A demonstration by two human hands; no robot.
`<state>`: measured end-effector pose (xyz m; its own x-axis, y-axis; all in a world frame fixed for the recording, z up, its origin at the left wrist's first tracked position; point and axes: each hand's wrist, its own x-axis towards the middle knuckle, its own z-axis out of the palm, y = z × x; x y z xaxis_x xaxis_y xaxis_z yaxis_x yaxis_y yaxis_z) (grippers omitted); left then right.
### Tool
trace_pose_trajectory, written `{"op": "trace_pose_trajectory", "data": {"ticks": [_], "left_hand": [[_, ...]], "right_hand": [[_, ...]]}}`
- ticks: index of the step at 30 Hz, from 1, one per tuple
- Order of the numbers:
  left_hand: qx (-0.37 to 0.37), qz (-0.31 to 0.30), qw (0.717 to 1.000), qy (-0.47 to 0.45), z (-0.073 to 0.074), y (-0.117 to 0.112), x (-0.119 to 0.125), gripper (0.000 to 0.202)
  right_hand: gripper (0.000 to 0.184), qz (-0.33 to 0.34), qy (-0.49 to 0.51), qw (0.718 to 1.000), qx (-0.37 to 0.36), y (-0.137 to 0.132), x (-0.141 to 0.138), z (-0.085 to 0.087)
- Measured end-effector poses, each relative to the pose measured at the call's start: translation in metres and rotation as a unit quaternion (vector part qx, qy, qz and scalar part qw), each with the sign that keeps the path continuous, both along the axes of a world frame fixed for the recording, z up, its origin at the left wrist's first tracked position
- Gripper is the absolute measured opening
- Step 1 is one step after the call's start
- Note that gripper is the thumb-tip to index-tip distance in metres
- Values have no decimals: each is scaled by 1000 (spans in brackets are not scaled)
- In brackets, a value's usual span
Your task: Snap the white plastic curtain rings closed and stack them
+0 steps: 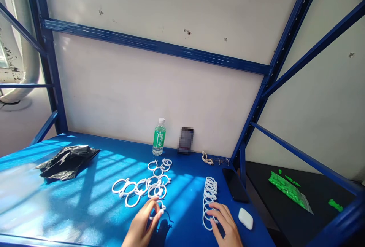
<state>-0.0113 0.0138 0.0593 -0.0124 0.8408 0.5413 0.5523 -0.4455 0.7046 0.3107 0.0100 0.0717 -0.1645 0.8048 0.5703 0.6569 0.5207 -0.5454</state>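
Note:
My left hand [143, 222] is low at the centre, thumb and fingertips closed on a white plastic curtain ring [162, 203] that they partly hide. Just beyond it lies a loose, overlapping heap of similar white rings [142, 187], each with a small knob. To the right, more rings lie overlapped in a neat row [210, 190] running away from me. My right hand [225, 225] rests at the near end of this row, fingers apart, fingertips at the nearest rings. Whether it grips one of them is not plain.
A water bottle [159, 138] and a blurred dark upright object [186, 140] stand by the wall. Glasses [221, 161], a black phone [235, 185] and a white case [245, 219] lie right. A black plastic bag [68, 161] lies left. Blue frame posts [256, 104] border the table.

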Motion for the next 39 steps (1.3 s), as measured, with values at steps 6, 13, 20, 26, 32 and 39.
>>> {"op": "trace_pose_trajectory", "data": {"ticks": [6, 13, 20, 26, 32, 39], "left_hand": [[-33, -86, 995, -33, 13, -4, 50, 33], [-29, -77, 991, -103, -12, 3, 57, 50], [7, -66, 996, -52, -14, 17, 49, 44], [47, -52, 997, -35, 1, 20, 50, 41], [67, -30, 997, -37, 9, 11, 52, 37], [92, -34, 995, -35, 20, 7, 52, 35]], "right_hand": [[26, 111, 84, 989, -55, 2, -59, 3], [56, 85, 153, 977, -125, 14, -89, 18], [48, 98, 141, 981, -87, 19, -90, 32], [39, 99, 149, 982, -54, 24, -92, 34], [28, 112, 150, 982, -12, 23, -93, 29], [27, 126, 152, 980, -18, 23, -92, 25]]}}
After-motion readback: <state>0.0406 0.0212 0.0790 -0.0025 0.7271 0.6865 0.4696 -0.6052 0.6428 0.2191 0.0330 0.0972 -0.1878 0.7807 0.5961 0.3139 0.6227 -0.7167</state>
